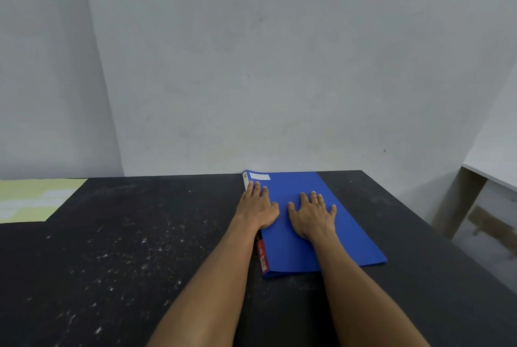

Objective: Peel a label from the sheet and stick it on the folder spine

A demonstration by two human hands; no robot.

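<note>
One thin, flat blue plastic folder (313, 237) lies closed under both hands, its spine (263, 258) running along its left edge beneath the left hand (258, 208), and one pale yellow-green label sheet (33, 199) lies well apart to the left of that hand. The left hand rests flat with fingers spread over the spine edge and the right hand (313, 216) lies flat, fingers splayed, on the cover; neither grips anything. Folder and sheet both look light, bendy and slippery on the one dark speckled surface (140, 248), so a label is probably best lifted by a corner with the sheet pinned down.
</note>
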